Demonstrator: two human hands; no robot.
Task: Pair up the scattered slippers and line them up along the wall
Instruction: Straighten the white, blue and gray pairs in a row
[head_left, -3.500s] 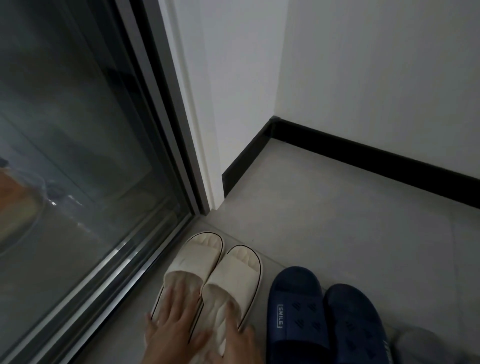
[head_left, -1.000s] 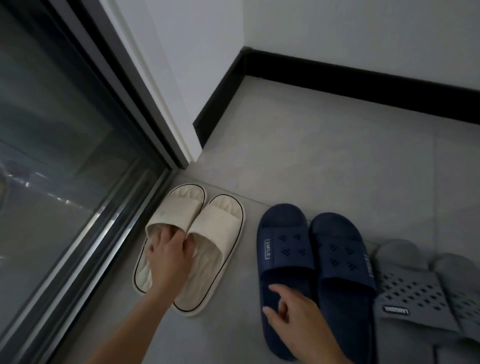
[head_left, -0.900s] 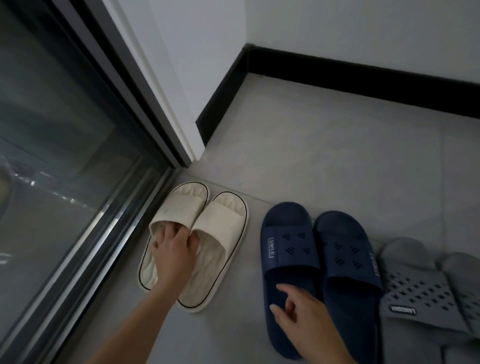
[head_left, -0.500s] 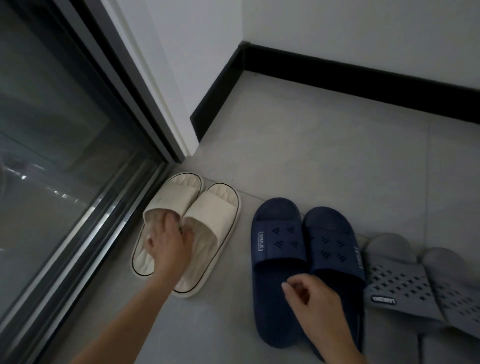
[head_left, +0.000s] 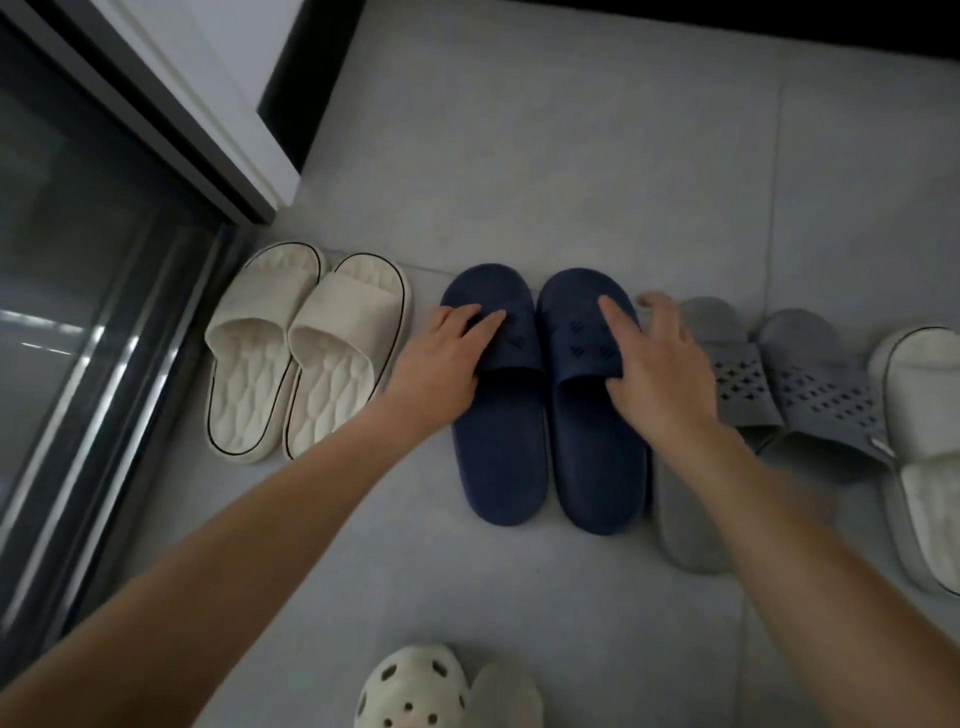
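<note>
Both hands rest on the navy slippers in the middle of the row. The left hand (head_left: 441, 358) lies flat with fingers spread over the strap of the left navy slipper (head_left: 496, 400), palm down and not gripping. The right hand (head_left: 657, 364) is likewise spread and pressing on the strap of the right navy slipper (head_left: 587, 410), its outer fingers reaching past the edge toward the grey pair — neither hand is closed around anything.

The two navy slippers sit side by side, touching along their inner edges, toes pointing to the far wall. To their left, a cream pair (head_left: 304, 353) with dark edging stands together just beside the glass door (head_left: 78, 291) and its dark frame. To the right, a grey pair (head_left: 779, 384) with punched holes lies just beside the navy one, the nearer grey slipper partly hidden under the right forearm. Further right, at the picture's edge, one pale slipper (head_left: 930, 457) is partly cut off.

At the near edge, a white clog (head_left: 415, 691) with round holes lies apart from the row on the grey floor tiles (head_left: 571, 156). A black skirting board (head_left: 675, 26) runs along the far wall.
</note>
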